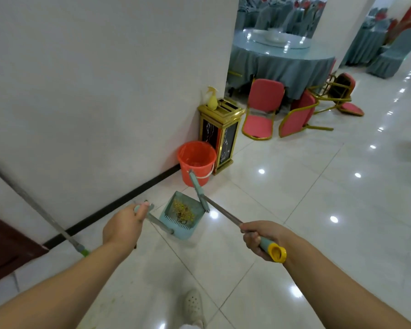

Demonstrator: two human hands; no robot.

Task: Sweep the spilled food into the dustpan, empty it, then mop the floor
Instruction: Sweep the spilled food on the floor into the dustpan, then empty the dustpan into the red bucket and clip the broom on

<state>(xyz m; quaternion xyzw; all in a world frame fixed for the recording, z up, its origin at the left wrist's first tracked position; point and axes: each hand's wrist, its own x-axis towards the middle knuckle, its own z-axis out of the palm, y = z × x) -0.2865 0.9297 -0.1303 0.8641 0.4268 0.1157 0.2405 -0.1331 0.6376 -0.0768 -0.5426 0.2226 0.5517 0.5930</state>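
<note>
Nearest, one white perforated clog (194, 305) on glossy white floor tiles (294, 198) dotted with ceiling-light reflections. Left hand (122, 225) curled round the teal dustpan handle (152, 218); right hand (259, 236) wrapped round the broom handle (226, 216), yellow end cap (278, 252) poking out behind the fist. One teal dustpan (180, 216) held tilted, yellowish spilled food (183, 210) lying inside; teal broom head (199, 189) just beside its far edge. One mop pole (38, 210) leaned against the white wall (93, 79). Beyond: one orange bucket (196, 161), one gold-and-black bin (220, 135) topped by one yellow spray bottle (211, 100). Farther: three pink chairs (262, 108), two toppled; round table in blue cloth (282, 60). No legible writing anywhere.
</note>
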